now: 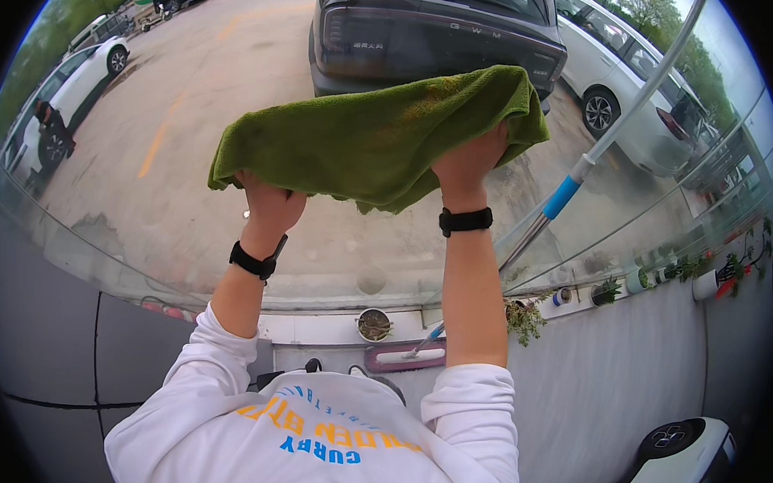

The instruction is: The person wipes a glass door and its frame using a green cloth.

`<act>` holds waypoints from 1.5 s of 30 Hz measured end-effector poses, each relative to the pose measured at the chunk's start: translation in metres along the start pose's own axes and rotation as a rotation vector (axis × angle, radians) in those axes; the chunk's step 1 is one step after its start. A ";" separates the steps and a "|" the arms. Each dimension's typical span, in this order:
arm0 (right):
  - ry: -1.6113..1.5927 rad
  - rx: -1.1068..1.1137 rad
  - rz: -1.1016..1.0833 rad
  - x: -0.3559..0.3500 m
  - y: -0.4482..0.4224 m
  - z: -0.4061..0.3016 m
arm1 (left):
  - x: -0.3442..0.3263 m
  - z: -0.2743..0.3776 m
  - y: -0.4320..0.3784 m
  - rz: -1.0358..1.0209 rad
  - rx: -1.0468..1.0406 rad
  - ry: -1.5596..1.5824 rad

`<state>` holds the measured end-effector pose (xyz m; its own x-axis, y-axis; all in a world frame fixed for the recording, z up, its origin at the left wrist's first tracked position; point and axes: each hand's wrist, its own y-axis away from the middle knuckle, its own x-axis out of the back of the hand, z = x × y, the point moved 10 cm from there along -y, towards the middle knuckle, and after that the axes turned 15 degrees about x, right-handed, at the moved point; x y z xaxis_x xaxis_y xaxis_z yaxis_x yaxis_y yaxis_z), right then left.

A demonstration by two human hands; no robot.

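Note:
A green microfibre towel (352,141) is stretched out between my two raised hands, in front of a large glass window pane (333,258). My left hand (269,202) grips the towel's lower left corner, fingers partly hidden under the cloth. Higher up on the right, my right hand (473,157) holds the other end, its fingertips covered by a fold. Yellowish-brown marks show on the upper right of the cloth. Whether the towel touches the glass, I cannot tell.
A flat mop (413,356) with a long pole (563,188) leans against the glass at my right. Potted plants, among them a round pot (374,325) and a leafy one (525,319), line the white sill. A white car (669,473) stands indoors at lower right; parked cars are outside.

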<state>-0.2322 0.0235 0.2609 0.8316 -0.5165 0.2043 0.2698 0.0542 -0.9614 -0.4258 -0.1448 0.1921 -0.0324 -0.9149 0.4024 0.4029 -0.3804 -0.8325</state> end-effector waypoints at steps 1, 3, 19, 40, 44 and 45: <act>0.021 -0.022 0.005 0.004 0.007 0.010 | -0.009 0.008 0.001 -0.022 0.001 0.004; -0.014 -0.137 -0.043 -0.001 0.039 0.036 | -0.024 0.031 0.003 -0.069 -0.029 -0.020; -0.096 -0.686 -0.030 -0.013 0.234 0.059 | -0.073 0.044 0.058 -0.383 -0.103 -0.030; -0.329 0.140 -0.143 -0.080 -0.058 -0.252 | 0.153 -0.222 -0.016 0.258 0.310 0.106; -0.339 0.148 -0.102 -0.082 -0.057 -0.257 | 0.153 -0.230 -0.010 0.333 0.389 0.188; -0.343 0.139 -0.109 -0.083 -0.055 -0.253 | 0.150 -0.234 -0.009 0.339 0.429 0.257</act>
<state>-0.4390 -0.1527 0.2504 0.9023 -0.2107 0.3761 0.4089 0.1419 -0.9015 -0.6482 -0.3103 0.1705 -0.0365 -0.9993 -0.0079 0.7605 -0.0226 -0.6490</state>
